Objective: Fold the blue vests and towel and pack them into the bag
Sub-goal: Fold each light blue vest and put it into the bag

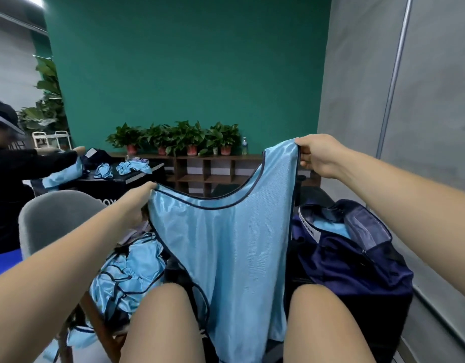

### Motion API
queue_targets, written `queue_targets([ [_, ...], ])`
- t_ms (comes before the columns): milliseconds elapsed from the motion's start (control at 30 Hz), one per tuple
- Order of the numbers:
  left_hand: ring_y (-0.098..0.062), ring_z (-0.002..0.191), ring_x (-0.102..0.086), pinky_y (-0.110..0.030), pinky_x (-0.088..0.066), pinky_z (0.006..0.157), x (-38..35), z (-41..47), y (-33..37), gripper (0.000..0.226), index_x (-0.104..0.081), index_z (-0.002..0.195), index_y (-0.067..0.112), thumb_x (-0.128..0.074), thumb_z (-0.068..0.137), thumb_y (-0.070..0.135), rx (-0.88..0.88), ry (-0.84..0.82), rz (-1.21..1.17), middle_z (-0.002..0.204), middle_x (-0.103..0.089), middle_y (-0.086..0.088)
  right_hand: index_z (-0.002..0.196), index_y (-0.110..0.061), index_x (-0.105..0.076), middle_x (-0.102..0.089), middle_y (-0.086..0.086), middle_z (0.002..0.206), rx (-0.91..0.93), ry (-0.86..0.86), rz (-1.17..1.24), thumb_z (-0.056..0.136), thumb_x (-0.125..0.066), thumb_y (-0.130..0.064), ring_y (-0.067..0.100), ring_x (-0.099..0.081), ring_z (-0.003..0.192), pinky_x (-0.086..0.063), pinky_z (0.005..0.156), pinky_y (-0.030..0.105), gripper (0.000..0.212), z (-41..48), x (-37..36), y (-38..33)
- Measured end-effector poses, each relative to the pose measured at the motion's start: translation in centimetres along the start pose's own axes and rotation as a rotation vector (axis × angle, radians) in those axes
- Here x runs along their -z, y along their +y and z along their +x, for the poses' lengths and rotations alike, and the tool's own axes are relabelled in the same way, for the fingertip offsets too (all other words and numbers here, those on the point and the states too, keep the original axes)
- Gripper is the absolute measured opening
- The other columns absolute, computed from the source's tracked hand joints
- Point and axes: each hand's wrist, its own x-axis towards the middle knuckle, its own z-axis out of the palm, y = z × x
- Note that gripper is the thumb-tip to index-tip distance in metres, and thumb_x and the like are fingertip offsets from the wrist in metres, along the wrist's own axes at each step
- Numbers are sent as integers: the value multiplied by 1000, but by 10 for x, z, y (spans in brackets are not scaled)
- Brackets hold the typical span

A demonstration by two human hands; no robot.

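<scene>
Left grip [139, 203] and right grip [318, 156] each pinch a shoulder of the blue vest [226, 244] (bag [357, 271] beside it).

The vest [226, 244] is a shiny light blue with dark navy piping [213, 204], and the heap of vests [126, 273] shows the same blue and navy. The bag [357, 265] is dark navy with a white label [308, 229] and light blue cloth [331, 229] inside. The wall [187, 74] is teal green, the chair [56, 213] grey, the shelf [213, 169] dark brown, the plants [184, 134] green in red pots [192, 150].
</scene>
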Motion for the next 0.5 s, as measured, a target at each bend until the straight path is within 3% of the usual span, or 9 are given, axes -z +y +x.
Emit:
queue_targets([
  [100,-31,86,-73,-45,-61,89,-7,23,16,35,-70,109,7,-75,95,38,-67,34,40,106,-77,-15,101,-13,-67,-67,10,102,-28,21,66,106,-57,-20,27,-59,88,-51,74,37,14,26,-2,18],
  [167,-31,90,-73,-44,-61,90,-16,35,24,27,-71,107,8,-77,96,32,-99,26,69,107,-75,-16,107,-12,-65,-63,10,103,-54,43,111,105,-58,-24,29,-56,93,-50,80,41,14,45,-4,33],
  [267,-27,93,-72,-40,-61,83,-28,59,35,10,-75,105,15,-75,99,23,-145,-5,73,108,-76,-13,109,-11,-66,-61,11,100,-85,84,142,104,-59,-28,29,-53,92,-49,78,42,19,73,-8,56],
  [400,-26,92,-72,-41,-57,84,-39,95,44,19,-80,112,16,-75,95,24,-150,-86,54,108,-76,-8,120,-9,-72,-76,16,122,-131,137,191,104,-59,-27,29,-69,97,-59,94,46,27,109,-10,87],
  [500,-22,78,-68,-36,-56,71,-48,121,44,20,-79,113,18,-75,95,25,-109,-113,6,98,-72,-5,119,-9,-72,-79,13,113,-164,145,182,106,-59,-24,29,-74,101,-61,93,44,24,131,-13,104],
])
